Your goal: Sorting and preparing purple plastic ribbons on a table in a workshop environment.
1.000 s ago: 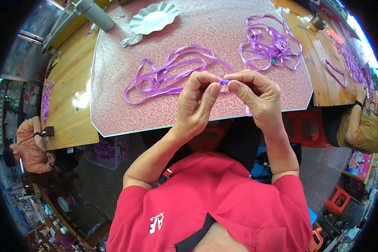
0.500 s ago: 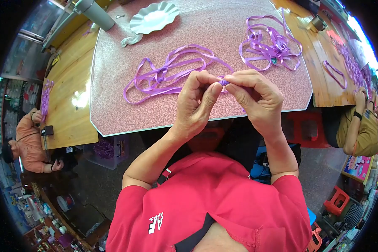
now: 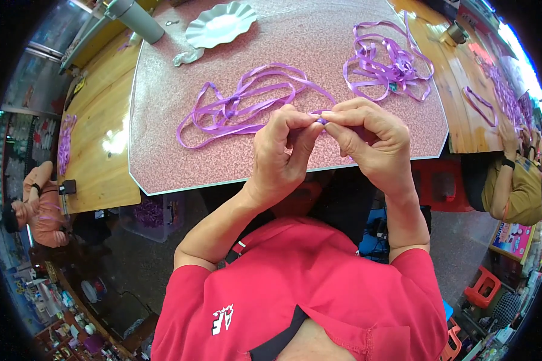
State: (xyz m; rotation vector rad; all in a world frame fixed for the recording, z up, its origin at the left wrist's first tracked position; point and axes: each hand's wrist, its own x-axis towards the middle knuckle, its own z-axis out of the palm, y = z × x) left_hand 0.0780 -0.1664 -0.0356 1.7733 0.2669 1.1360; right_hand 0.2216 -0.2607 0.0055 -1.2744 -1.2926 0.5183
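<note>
My left hand (image 3: 286, 144) and my right hand (image 3: 370, 135) meet over the near part of the pink speckled tabletop (image 3: 186, 171). Between their thumbs and forefingers they pinch a small bunched part of a purple ribbon (image 3: 323, 121). Fingers of both hands are curled, and they hide most of the held part. From there the ribbon runs back to loose loops (image 3: 247, 99) lying left of my hands, with a few darker knotted spots in them. A second tangle of purple ribbon (image 3: 397, 66) lies beyond my right hand.
A pale scalloped dish (image 3: 221, 25) and a grey-green cylinder (image 3: 135, 21) stand at the back left. Wooden tables (image 3: 99, 144) flank the pink top, with more purple ribbon on them. One person (image 3: 42, 207) sits at left, another (image 3: 512, 186) at right. Red stools (image 3: 483, 287) stand on the floor.
My right hand has shifted slightly to the right, and the fingertips have moved a little on the held ribbon. The person at left has raised an arm toward the head.
</note>
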